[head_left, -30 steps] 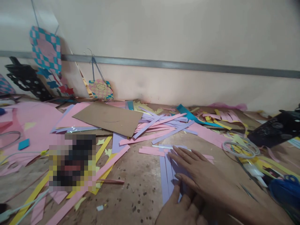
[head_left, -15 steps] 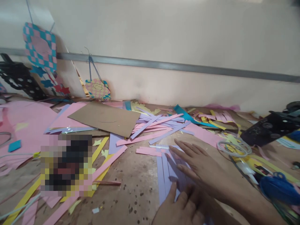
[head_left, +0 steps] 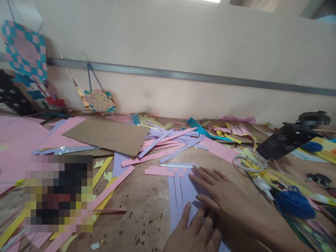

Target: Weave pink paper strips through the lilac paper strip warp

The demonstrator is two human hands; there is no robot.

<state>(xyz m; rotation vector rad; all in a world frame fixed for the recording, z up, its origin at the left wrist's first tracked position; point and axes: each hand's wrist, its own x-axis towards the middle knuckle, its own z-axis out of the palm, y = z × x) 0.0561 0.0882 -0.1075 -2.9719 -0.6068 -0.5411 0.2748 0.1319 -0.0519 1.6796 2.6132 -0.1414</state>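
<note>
Purple paper strips (head_left: 187, 190) lie on the tabletop (head_left: 141, 196), with pink strips (head_left: 159, 171) woven through their far end. The right hand (head_left: 217, 190) rests flat and spread out on them. The left hand (head_left: 195, 231) is half curled; I can't tell if it holds anything. Brown cardboard (head_left: 107, 134) lies behind.

Probably a craft workspace: paper strips (head_left: 185, 189), cardboard (head_left: 110, 135), yarn (head_left: 295, 205).

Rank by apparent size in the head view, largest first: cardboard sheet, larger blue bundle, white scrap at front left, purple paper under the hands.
1. Cardboard sheet
2. Larger blue bundle
3. White scrap
Purple paper: unranked, partly hidden by the right hand.
</note>
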